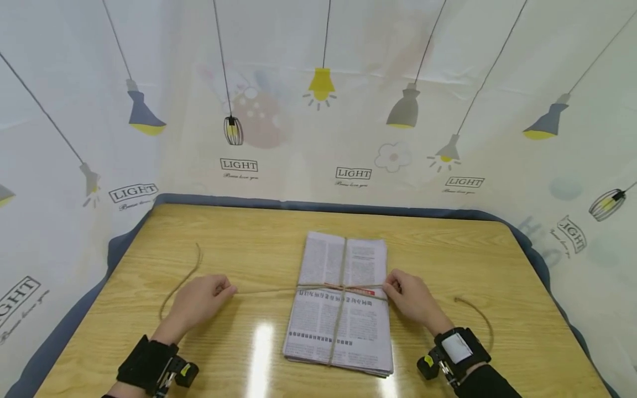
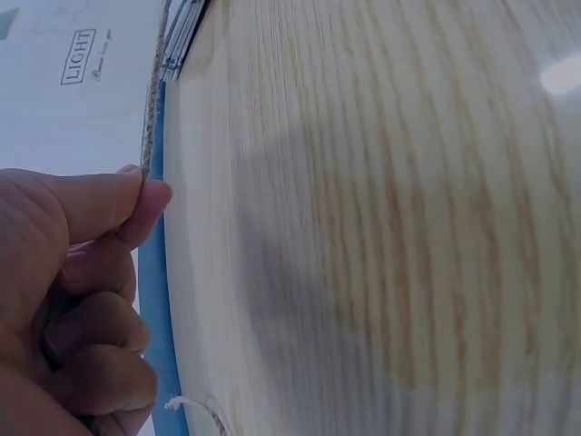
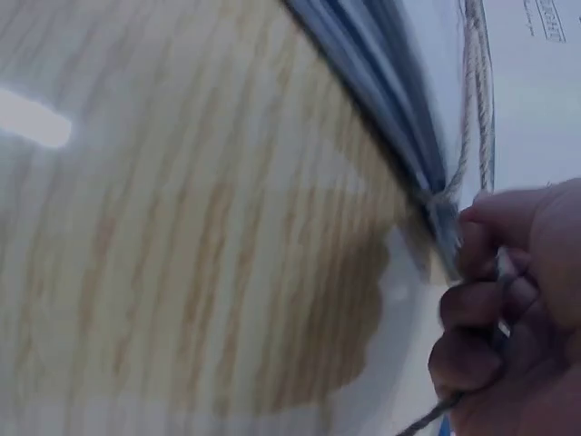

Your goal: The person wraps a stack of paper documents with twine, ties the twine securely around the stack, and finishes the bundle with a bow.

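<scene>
Our left hand (image 1: 201,298), fingertips (image 2: 156,197) pinching taut twine (image 1: 266,291), our right hand (image 1: 410,296), fingers (image 3: 465,359) curled around twine, beside the tied newspaper stack (image 1: 368,331).

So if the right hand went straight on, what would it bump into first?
Probably the newspaper stack: the right hand, pinching the twine, points at its edge. They look very close, but I can't tell if they touch.

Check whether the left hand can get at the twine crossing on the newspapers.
Likely yes: only stretched twine, table and newspapers show between the left hand and the twine crossing; the right hand is at the newspapers' right edge. The left pinches that twine, so may need to let go.
</scene>
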A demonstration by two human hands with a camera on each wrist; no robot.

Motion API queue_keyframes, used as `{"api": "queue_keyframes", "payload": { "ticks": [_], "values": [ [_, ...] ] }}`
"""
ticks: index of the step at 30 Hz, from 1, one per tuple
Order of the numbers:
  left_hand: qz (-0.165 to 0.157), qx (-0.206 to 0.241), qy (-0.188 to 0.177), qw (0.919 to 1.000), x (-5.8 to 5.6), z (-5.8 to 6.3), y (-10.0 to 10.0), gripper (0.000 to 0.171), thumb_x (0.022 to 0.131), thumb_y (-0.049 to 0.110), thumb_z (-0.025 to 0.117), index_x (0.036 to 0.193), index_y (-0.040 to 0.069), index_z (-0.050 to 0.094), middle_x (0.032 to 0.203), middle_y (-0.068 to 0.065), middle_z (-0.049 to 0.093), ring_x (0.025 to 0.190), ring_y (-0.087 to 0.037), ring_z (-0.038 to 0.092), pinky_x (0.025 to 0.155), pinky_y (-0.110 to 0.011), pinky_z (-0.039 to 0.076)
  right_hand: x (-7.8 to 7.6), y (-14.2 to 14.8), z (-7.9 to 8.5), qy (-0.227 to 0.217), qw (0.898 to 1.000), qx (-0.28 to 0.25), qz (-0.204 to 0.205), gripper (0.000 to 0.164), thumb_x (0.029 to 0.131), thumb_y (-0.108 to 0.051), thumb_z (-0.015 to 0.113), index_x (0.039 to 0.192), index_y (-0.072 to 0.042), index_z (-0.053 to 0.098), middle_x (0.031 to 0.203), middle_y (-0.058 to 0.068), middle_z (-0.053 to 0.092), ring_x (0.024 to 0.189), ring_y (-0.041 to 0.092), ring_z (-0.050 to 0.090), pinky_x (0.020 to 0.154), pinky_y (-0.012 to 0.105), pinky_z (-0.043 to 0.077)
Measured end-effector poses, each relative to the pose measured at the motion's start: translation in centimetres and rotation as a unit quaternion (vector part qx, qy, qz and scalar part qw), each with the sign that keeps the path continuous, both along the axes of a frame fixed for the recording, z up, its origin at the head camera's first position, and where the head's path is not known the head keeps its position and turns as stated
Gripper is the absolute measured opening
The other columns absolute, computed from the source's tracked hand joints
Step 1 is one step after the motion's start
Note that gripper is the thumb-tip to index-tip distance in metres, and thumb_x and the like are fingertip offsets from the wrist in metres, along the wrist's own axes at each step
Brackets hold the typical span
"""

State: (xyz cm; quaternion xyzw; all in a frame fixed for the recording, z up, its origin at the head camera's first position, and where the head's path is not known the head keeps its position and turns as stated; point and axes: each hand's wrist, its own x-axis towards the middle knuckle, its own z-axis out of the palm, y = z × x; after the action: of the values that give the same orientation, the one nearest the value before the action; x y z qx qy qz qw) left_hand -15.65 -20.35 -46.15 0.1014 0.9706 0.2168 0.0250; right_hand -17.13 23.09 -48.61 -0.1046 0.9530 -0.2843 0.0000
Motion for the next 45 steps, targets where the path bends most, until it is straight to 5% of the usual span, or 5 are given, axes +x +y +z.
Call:
{"api": "queue_keyframes", "payload": {
  "ticks": [9,16,27,37,45],
  "values": [
    [-0.006,0.012,-0.035,0.9993,0.3,0.1,-0.7,0.02,0.089,0.037,0.057,0.075,0.023,0.062,0.058,0.007,0.043,0.05,-0.008,0.033,0.05,-0.022,0.025,-1.1,-0.7,-0.4,-0.01,1.0,-0.019,-0.016,0.009,0.091,-0.015,0.056,0.083,-0.014,0.056,0.096,0.005,0.065,0.068,0.013,0.049,0.059,0.026,0.037],
    [0.005,0.005,-0.029,0.9996,0.4,0.0,-1.1,0.021,0.09,0.035,0.057,0.074,0.022,0.06,0.056,0.007,0.039,0.049,-0.008,0.034,0.049,-0.022,0.025,-1.5,-0.9,-0.4,-0.027,0.999,-0.037,0.0,0.013,0.091,-0.016,0.056,0.078,-0.014,0.054,0.121,0.01,0.061,0.104,0.023,0.059,0.071,0.031,0.04],
    [0.024,-0.019,-0.006,0.9995,-0.1,-1.0,-0.8,0.017,0.091,0.033,0.054,0.082,0.022,0.063,0.055,0.006,0.035,0.049,-0.01,0.032,0.047,-0.024,0.022,-0.1,-0.2,-0.4,-0.022,0.999,-0.028,0.019,0.008,0.089,-0.013,0.059,0.081,-0.015,0.059,0.078,-0.003,0.059,0.068,0.01,0.048,0.062,0.024,0.039],
    [0.017,0.014,-0.033,0.9992,-0.4,-1.2,-0.7,0.019,0.092,0.034,0.053,0.095,0.021,0.066,0.065,0.006,0.051,0.056,-0.011,0.04,0.053,-0.026,0.03,0.5,1.9,-0.5,-0.019,0.999,0.045,0.002,0.004,0.084,-0.014,0.065,0.087,-0.017,0.065,0.085,-0.004,0.06,0.077,0.009,0.052,0.069,0.03,0.043],
    [-0.005,0.034,-0.011,0.9994,-0.4,-1.4,-0.1,0.008,0.088,0.023,0.061,0.091,0.018,0.066,0.072,0.006,0.057,0.063,-0.008,0.046,0.06,-0.027,0.036,1.3,3.7,0.6,-0.041,0.993,0.096,-0.049,0.007,0.083,-0.015,0.065,0.088,-0.012,0.064,0.063,-0.001,0.049,0.055,0.012,0.041,0.049,0.027,0.032]
  ]
}}
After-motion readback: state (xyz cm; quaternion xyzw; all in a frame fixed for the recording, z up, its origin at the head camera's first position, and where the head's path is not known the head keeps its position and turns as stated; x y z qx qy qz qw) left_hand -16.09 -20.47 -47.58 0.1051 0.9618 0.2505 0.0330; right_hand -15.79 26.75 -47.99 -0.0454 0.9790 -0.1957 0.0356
